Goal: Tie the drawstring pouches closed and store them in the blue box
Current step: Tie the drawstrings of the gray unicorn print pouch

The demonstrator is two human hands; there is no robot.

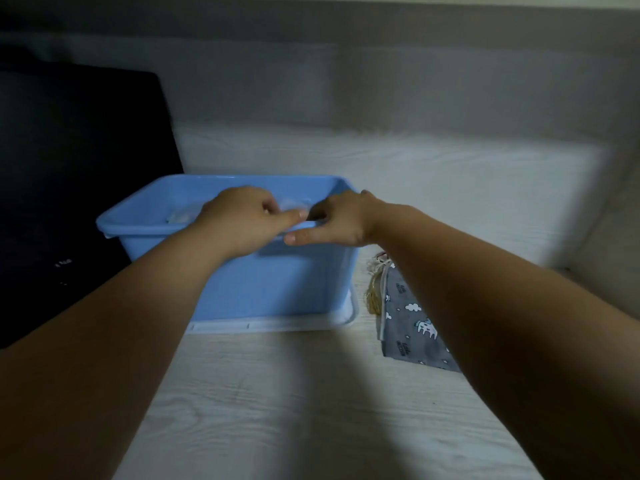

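- Both my forearms stretch straight ahead and draw together over the blue box (242,282), which stands on the pale wood-grain table (294,410).
- My left hand (242,218) hangs over the near rim, back up. Its fingers are curled downward into the box and the thumb reaches out to the right.
- My right hand (341,220) sits just beside it at the rim, wrist bent. Its fingers are curled in as well, and the thumb lies straight along the outside of the near wall, pointing left.
- The two thumb tips nearly meet, one above the other.
- Something pale (180,216) lies inside the box under my hands. It is blurred, and I cannot tell whether my curled fingers pinch it or merely hover.
- A grey pouch (412,327) printed with clouds lies flat on the table, just right of the box and partly under my right forearm. Its white drawstring (382,306) hangs loose beside a golden tassel (374,299).
- The box rests on a white lid (277,323).
- A large black object (69,168) stands at the left, touching the box's far corner.
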